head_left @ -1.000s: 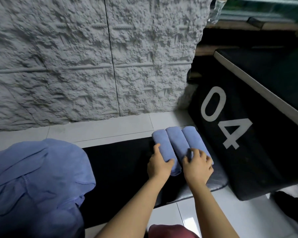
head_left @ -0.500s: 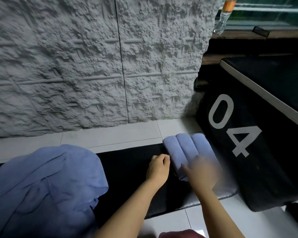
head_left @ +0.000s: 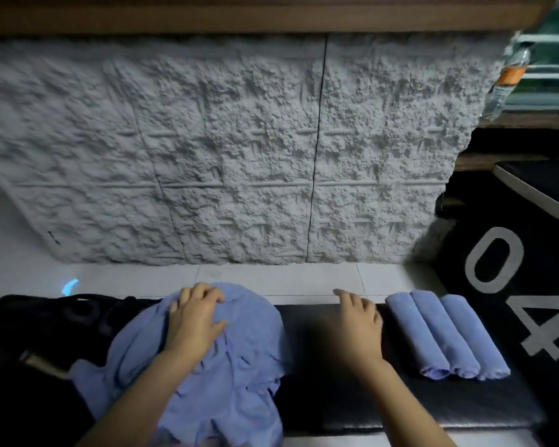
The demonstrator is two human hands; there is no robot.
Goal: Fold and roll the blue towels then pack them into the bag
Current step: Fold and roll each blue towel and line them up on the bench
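Three rolled blue towels [head_left: 446, 337] lie side by side at the right end of a black padded mat [head_left: 336, 398]. A heap of loose blue towels [head_left: 239, 366] sits on the mat's left part. My left hand [head_left: 194, 317] rests flat on top of the heap, fingers spread. My right hand [head_left: 359, 321] hovers blurred over the bare mat between heap and rolls, fingers apart, holding nothing. A black bag [head_left: 46, 321] lies at the far left, partly under the heap.
A rough grey stone-textured wall [head_left: 239, 156] rises just behind the white tiled floor strip [head_left: 271, 279]. A black box marked "04" [head_left: 513, 285] stands at the right. A plastic bottle [head_left: 507, 82] is on a ledge at the upper right.
Both hands left the rolled towels and moved left. My left hand now lies on the loose heap; my right hand trails over the mat. The view swung left.
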